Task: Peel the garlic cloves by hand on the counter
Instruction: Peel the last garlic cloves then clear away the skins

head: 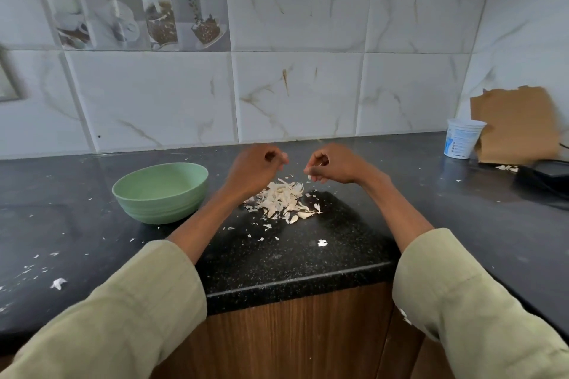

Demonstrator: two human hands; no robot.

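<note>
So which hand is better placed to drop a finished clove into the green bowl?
Left, probably. The left hand hovers right beside the green bowl, which sits on that side. The right hand would have to cross over the peel pile.

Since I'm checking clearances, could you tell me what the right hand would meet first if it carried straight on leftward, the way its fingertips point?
Probably the left hand, just across a small gap from the right hand; depth is unclear.

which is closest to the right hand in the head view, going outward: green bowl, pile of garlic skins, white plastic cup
1. pile of garlic skins, just below the right hand
2. green bowl, on the left past the other hand
3. white plastic cup, far right by the wall
</note>
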